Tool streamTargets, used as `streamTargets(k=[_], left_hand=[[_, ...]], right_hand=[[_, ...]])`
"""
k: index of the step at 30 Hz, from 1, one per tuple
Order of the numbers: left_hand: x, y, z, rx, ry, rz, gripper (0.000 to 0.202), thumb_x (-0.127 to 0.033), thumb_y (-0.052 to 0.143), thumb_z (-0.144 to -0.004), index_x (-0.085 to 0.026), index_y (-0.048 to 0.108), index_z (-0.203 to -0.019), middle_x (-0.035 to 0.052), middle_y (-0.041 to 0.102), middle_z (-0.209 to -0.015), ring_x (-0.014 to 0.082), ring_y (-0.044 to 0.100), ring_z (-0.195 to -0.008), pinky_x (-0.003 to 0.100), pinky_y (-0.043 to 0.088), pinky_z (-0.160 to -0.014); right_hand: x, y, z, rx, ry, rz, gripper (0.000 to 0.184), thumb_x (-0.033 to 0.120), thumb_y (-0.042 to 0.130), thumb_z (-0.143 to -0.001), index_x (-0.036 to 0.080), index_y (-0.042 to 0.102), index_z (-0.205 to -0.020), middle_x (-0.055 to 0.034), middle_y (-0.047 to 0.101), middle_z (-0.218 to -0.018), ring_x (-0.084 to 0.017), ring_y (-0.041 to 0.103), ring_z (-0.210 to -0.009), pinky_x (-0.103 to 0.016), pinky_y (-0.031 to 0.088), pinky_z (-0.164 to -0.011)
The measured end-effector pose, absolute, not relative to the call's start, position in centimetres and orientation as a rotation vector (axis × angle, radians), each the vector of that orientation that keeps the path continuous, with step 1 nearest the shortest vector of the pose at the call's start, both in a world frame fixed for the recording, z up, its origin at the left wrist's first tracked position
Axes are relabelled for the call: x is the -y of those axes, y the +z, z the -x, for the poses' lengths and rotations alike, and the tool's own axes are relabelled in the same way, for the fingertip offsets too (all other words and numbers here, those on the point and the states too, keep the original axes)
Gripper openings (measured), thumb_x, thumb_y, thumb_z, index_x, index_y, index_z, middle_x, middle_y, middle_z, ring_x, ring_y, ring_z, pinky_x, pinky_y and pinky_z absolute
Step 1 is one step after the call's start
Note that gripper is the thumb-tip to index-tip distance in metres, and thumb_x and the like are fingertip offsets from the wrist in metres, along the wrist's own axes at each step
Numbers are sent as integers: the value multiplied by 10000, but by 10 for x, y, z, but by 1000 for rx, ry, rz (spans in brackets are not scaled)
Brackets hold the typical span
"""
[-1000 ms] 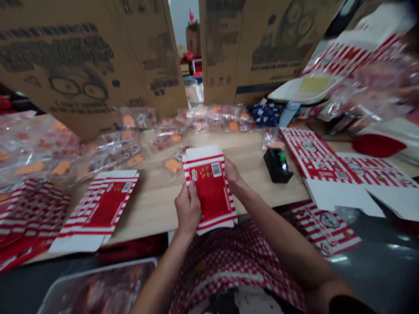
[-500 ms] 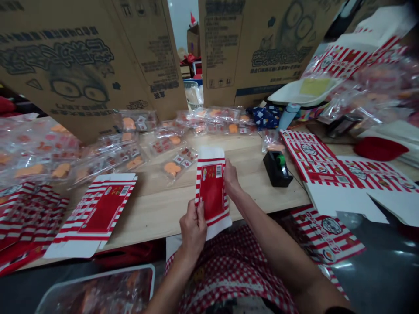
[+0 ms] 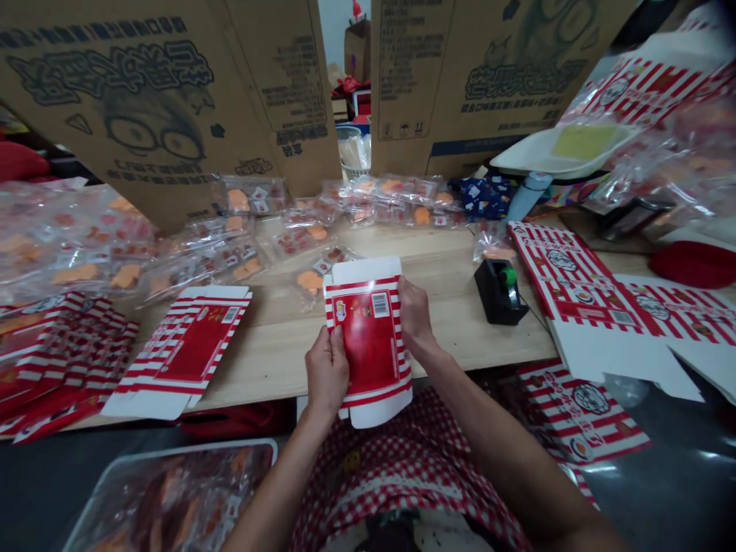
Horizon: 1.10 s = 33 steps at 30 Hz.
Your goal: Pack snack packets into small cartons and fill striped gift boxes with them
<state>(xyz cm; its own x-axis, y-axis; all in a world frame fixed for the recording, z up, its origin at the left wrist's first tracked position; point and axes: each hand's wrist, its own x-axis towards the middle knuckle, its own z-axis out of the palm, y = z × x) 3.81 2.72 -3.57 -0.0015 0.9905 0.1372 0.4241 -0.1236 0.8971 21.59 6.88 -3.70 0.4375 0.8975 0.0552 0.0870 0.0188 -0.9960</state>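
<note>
Between my two hands is a red-and-white striped carton (image 3: pixel 371 345), its red panel with a barcode facing up and white flaps at both ends. My left hand (image 3: pixel 327 372) grips its left edge, thumb on top. At the right edge my right hand (image 3: pixel 417 318) is closed on it, the fingers partly behind the board. The carton is held over the front edge of the wooden table (image 3: pixel 270 356). Left of it lies a stack of flat striped cartons (image 3: pixel 189 349). Beyond it are several clear packets (image 3: pixel 310 282) with orange pieces inside.
A black tape dispenser (image 3: pixel 499 295) stands to the right, near unfolded striped cartons (image 3: pixel 575 272). Tall cardboard boxes (image 3: pixel 172 100) wall off the back. Folded striped cartons (image 3: pixel 51 353) pile up at far left. A tub (image 3: pixel 270 452) of packets sits below, front left.
The carton has turned its red panel more toward me and looks wider. My left hand has shifted slightly left and stays on its edge. The whole view has moved a little.
</note>
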Motion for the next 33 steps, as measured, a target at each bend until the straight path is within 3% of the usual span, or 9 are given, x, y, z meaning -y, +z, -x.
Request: streamTargets(k=[3, 8, 12, 18, 22, 26, 28, 31, 33], left_hand=[[-34, -33, -41, -1326, 1126, -1572, 382, -448, 431, -1038, -170, 579, -1255, 101, 715, -1189, 201, 677, -1056, 314, 524, -955], [-45, -34, -34, -1157, 1153, -1512, 731, -437, 531, -1006, -229, 191, -1619, 142, 391, -1633, 243, 503, -1412, 400, 433, -1159], [-39, -37, -25, -1186, 1128, -1564, 719, -493, 536, -1003, -296, 228, -1621, 84, 324, -1679, 271, 367, -1513, 448, 295, -1252], [-28, -34, -18, -1390, 1113, -1562, 575, -565, 389, -1040, -280, 386, -1540, 103, 503, -1553, 264, 510, -1389, 418, 385, -1169], [-21, -37, -13, -1428, 1059, -1505, 414, -569, 445, -1020, -222, 629, -1149, 52, 708, -1073, 198, 657, -975, 306, 517, -869], [-22, -35, -8, -1313, 1001, -1119, 408, -547, 677, -879, -195, 527, -735, -51, 544, -629, 102, 506, -551, 206, 424, -546], [-27, -29, -5, -1217, 1005, -966, 345, -479, 779, -793, -199, 609, -901, -61, 601, -659, 101, 552, -545, 207, 463, -561], [-34, -20, 2, -1103, 952, -889, 647, -388, 852, -725, -238, 597, -1301, -16, 738, -824, 149, 681, -671, 259, 553, -666], [-35, -18, 8, -1069, 869, -898, 615, -400, 847, -742, -218, 651, -1296, 29, 774, -897, 173, 708, -725, 282, 570, -695]], right_hand=[[-67, -43, -219, 941, 760, 1546, 421, 480, 367, -986, 204, 573, -744, -48, 658, -740, -182, 580, -698, -300, 438, -700], [-52, -43, -217, 1019, 807, 1504, 503, 479, 423, -1004, 220, 421, -1435, -53, 727, -958, -193, 672, -765, -308, 491, -720], [-36, -43, -214, 1253, 611, 1388, 453, 456, 400, -1017, 243, 556, -1385, -105, 697, -1257, -252, 671, -1088, -390, 506, -934], [-14, -53, -210, 1244, 834, 1370, 466, 398, 497, -994, 233, 518, -1429, -18, 709, -892, -177, 616, -690, -312, 482, -657], [-5, -59, -214, 1232, 1009, 1318, 247, 379, 530, -971, 225, 709, -1042, -4, 685, -835, -170, 601, -744, -299, 452, -694], [-9, -57, -222, 1229, 1186, 1218, 209, 337, 595, -875, 188, 675, -752, -11, 645, -823, -168, 588, -815, -302, 435, -767], [-15, -52, -226, 1163, 1283, 1158, 156, 320, 642, -812, 194, 692, -890, 11, 610, -801, -152, 564, -768, -291, 433, -725], [-20, -42, -231, 1109, 1443, 1091, 521, 296, 684, -763, 231, 580, -1269, 60, 559, -750, -129, 507, -647, -257, 401, -599], [-21, -38, -233, 1186, 1488, 1090, 513, 284, 680, -771, 219, 566, -1267, 50, 577, -766, -127, 508, -639, -249, 396, -572]])
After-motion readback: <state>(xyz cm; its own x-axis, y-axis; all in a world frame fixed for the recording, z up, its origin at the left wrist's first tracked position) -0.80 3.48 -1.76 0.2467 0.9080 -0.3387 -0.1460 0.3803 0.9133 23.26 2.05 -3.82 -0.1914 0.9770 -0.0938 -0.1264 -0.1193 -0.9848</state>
